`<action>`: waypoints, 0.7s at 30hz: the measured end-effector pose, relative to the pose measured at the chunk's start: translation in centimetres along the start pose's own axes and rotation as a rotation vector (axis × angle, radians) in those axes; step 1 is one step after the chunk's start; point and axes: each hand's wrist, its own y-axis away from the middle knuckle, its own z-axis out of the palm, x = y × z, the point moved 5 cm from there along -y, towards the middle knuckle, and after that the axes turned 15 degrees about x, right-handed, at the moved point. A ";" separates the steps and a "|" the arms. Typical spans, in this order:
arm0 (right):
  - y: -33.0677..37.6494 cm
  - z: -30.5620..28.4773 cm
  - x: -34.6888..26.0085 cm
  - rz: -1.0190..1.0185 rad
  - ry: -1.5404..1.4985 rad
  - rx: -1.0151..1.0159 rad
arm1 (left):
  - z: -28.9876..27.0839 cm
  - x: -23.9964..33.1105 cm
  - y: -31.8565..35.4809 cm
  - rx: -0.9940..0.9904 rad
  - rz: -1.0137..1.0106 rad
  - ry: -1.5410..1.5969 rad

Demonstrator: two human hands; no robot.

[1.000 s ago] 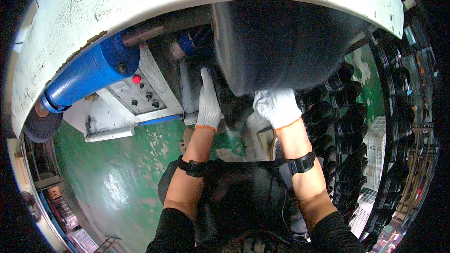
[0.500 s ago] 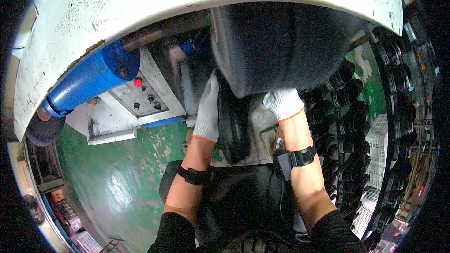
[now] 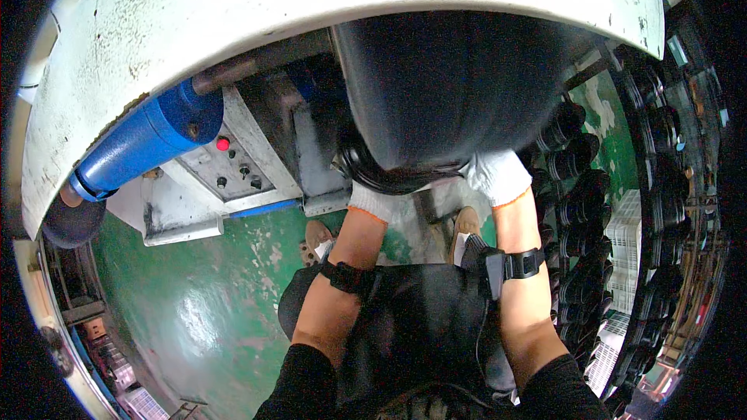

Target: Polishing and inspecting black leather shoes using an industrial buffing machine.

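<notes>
A glossy black shoe [image 3: 381, 174] lies crosswise under the lower edge of a large dark roller [image 3: 459, 85], which is blurred along its rim. The shoe's upper side is hidden by the roller, and whether they touch I cannot tell. My left hand [image 3: 369, 201], in a white knit glove with an orange cuff, is closed on the shoe's left part from below. Its fingers are mostly hidden behind the shoe. At the shoe's right end is my right hand [image 3: 499, 177], gloved the same way, fingers bent around it close under the roller.
A white machine hood [image 3: 311, 0] arches over the roller. To the left are a blue cylinder [image 3: 148, 136] on a shaft and a control panel [image 3: 237, 175] with a red button. Racks of black shoes [image 3: 580, 210] stand close on the right. The floor [image 3: 194, 303] is green and worn.
The shoe has turned from pointing toward me to lying crosswise under the roller. My left hand has moved right and under it; my right hand has shifted slightly right.
</notes>
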 end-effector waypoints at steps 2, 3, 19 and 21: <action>0.5 0.4 1.3 0.307 -0.644 0.022 | 1.0 1.3 -1.8 0.006 -0.561 0.777; 0.2 1.4 1.5 0.106 -0.563 0.277 | 1.3 1.6 -2.2 0.003 -0.838 1.146; -0.5 -2.2 -13.3 -0.199 -0.089 0.744 | -6.5 1.8 -7.6 0.241 -1.353 1.594; -0.8 -2.4 -11.7 -0.222 0.247 0.716 | -4.5 2.9 -6.2 0.189 -1.580 1.617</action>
